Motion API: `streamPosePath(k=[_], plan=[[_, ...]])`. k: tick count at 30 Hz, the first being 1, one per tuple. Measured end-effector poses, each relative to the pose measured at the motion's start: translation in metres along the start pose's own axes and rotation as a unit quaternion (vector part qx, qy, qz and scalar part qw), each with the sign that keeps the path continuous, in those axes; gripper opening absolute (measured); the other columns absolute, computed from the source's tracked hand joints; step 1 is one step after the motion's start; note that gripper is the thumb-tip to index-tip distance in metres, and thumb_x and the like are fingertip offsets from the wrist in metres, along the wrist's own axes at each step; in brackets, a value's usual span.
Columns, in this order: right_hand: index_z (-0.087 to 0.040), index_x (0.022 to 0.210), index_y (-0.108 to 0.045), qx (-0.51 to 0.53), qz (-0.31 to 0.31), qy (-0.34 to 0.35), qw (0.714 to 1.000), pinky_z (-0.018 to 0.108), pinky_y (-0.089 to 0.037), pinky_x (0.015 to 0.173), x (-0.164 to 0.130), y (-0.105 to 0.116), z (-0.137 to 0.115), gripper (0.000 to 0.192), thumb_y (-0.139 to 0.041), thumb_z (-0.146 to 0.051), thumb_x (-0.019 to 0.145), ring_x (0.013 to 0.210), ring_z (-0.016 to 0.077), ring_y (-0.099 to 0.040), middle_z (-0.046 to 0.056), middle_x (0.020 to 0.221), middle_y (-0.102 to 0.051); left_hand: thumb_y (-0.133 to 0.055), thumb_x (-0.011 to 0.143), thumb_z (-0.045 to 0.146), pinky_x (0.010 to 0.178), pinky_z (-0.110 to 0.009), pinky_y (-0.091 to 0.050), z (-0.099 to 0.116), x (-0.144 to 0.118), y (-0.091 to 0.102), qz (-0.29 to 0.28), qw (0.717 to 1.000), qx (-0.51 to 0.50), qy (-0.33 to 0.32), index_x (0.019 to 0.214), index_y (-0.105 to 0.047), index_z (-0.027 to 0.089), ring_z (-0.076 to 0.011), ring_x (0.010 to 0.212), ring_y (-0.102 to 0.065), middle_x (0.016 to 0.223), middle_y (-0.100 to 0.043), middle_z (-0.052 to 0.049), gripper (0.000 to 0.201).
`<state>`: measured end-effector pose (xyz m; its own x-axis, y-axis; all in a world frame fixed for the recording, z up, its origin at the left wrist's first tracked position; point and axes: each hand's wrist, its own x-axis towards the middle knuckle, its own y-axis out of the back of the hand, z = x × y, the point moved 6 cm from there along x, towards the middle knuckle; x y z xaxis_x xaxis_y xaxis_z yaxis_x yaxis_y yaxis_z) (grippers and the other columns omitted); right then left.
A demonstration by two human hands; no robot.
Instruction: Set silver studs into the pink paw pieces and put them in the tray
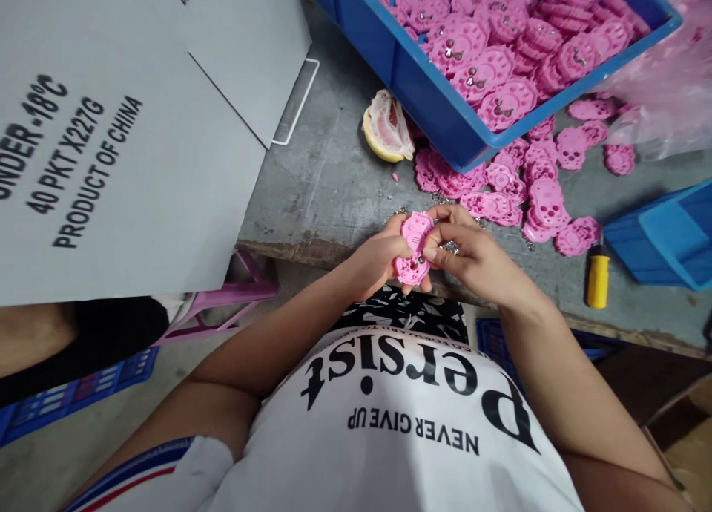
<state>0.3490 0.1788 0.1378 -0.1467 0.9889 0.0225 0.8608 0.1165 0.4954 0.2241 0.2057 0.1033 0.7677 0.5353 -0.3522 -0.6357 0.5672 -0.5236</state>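
I see left hand [378,263] and right hand [472,256] pinching one pink plastic disc [414,248], blue crate [445,119] at one o'clock, yellow screwdriver [598,278] at three

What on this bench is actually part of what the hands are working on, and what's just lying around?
Part of the work:
- pink plastic piece, held between left hand and right hand
- loose pink pieces on the bench
- blue bin full of the same pieces

Probably just lying about:
- pomelo piece
- yellow-handled screwdriver, untouched
- cardboard box
- small blue tray
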Motion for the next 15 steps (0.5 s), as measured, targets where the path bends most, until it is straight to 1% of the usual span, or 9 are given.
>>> streamPosePath(k=[8,11,13,15], plan=[[-0.024,0.076,-0.064,-0.025,0.005,0.013,1.0,0.051,-0.045,0.107,0.0007,0.0005,0.0011,0.016,-0.064,-0.029,0.091,0.115,0.0295,-0.056,0.009,0.115,-0.06,-0.055,0.068,0.021,0.04,-0.025,-0.044,0.0014,0.0017,-0.0022,0.002,1.0,0.025,0.011,0.124,-0.038,0.018,-0.0235,0.055,-0.07,0.077,-0.065,-0.001,0.058],[-0.023,0.075,-0.066,-0.029,0.02,0.006,0.999,0.05,-0.046,0.106,0.0013,0.0021,0.0012,0.015,-0.067,-0.03,0.089,0.113,0.0289,-0.057,0.008,0.114,-0.062,-0.056,0.066,0.019,0.04,-0.025,-0.045,0.0019,0.0026,-0.0029,0.002,1.0,0.026,0.01,0.122,-0.04,0.019,-0.0236,0.056,-0.071,0.076,-0.064,-0.001,0.058],[-0.023,0.075,-0.069,-0.009,0.035,-0.008,0.999,0.049,-0.048,0.104,0.0009,0.0033,0.0026,0.018,-0.071,-0.035,0.088,0.112,0.0284,-0.059,0.008,0.113,-0.063,-0.056,0.064,0.015,0.041,-0.025,-0.044,0.0019,0.0025,-0.0026,0.007,1.0,0.027,0.009,0.12,-0.04,0.018,-0.0233,0.057,-0.071,0.076,-0.066,-0.002,0.059],[-0.023,0.075,-0.073,0.039,0.039,-0.032,0.998,0.047,-0.051,0.099,-0.0006,0.003,0.0057,0.023,-0.072,-0.041,0.089,0.109,0.0279,-0.061,0.009,0.115,-0.064,-0.057,0.063,0.013,0.041,-0.024,-0.044,0.0024,0.002,-0.0018,0.011,1.0,0.023,0.003,0.12,-0.041,0.018,-0.0225,0.058,-0.071,0.077,-0.068,-0.003,0.06]])
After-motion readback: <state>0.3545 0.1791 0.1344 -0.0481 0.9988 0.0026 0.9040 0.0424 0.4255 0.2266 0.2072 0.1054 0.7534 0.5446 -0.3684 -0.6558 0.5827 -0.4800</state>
